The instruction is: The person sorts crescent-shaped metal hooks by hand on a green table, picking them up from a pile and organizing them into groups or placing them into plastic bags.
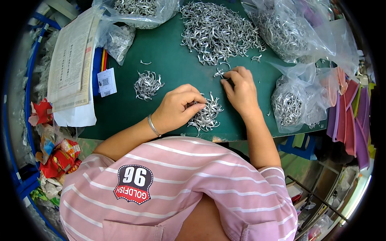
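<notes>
Two hands (pixel 177 110) (pixel 240 90) sort metal clips (pixel 206 114) beside a white square label (pixel 106 81).

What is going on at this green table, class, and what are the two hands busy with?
A person sits at a green table sorting small curved silver metal pieces. The left hand pinches pieces at a small pile in front of the body. The right hand picks at a few pieces beside the big loose heap. Clear bags of the same pieces lie around.
</notes>
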`<control>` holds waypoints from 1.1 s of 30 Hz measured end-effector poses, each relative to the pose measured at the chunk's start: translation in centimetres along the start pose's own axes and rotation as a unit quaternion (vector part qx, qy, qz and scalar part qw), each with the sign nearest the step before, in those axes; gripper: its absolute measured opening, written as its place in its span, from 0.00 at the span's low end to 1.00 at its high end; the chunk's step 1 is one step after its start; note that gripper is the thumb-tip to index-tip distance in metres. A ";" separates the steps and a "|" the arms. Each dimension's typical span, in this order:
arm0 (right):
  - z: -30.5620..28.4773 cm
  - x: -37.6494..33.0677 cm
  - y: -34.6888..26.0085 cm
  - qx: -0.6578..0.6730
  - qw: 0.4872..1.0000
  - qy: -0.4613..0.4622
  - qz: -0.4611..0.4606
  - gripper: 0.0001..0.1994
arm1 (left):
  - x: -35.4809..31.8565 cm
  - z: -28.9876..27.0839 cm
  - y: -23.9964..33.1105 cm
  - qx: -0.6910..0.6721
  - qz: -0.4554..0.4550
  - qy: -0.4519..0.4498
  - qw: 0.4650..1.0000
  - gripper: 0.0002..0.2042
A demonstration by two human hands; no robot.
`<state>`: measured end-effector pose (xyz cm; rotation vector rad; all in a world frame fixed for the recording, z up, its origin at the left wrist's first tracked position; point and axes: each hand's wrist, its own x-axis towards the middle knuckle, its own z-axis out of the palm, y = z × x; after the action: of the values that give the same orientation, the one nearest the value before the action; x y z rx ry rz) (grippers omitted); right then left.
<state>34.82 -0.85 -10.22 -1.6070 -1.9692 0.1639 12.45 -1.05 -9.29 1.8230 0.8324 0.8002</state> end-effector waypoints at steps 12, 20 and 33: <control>0.8 1.3 0.3 -0.026 0.999 -0.016 -0.007 0.05 | -0.3 -0.1 0.0 -0.009 -0.007 0.000 1.000 0.05; 0.2 1.4 1.0 -0.060 0.998 0.002 -0.003 0.04 | -0.4 -0.5 0.0 -0.015 -0.022 0.010 1.000 0.05; 0.3 1.2 0.6 -0.061 0.997 -0.038 -0.018 0.05 | -0.5 -0.6 -0.1 -0.024 -0.027 0.016 0.999 0.04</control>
<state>35.10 0.52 -10.26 -1.6628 -2.1000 0.0928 11.66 -1.19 -9.23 1.7423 0.8713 0.8108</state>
